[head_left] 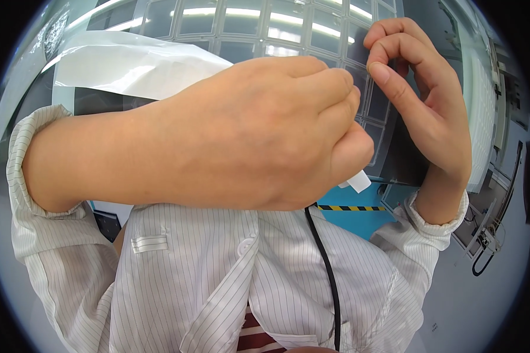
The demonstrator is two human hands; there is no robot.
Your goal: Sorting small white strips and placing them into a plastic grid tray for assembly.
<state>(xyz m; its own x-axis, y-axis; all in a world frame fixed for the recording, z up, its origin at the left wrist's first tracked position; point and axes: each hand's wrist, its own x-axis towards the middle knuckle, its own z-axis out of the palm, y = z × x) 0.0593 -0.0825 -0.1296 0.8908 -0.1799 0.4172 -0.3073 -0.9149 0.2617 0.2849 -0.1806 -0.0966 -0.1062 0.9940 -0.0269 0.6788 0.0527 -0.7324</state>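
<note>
My left hand (277, 129) crosses the view close up, back of the hand toward me, fingers curled into a fist. A small white end (358, 181) pokes out below its thumb side and looks like part of a strip in the grip; the palm is hidden. A long glossy white strip (123, 63) runs behind my left wrist; whether it joins that end is hidden. To the right, my right hand (427, 97) is raised with thumb and index finger brought together. Anything between those tips is too small to make out.
Beneath my hands lies a clear plastic tray (265, 36) with rows of square compartments reflecting ceiling lights. Clear film (32, 76) lies at the far left. A white ribbed panel (480, 112) stands at the right. Black-and-yellow tape (353, 207) and a black cable (324, 265) show lower down.
</note>
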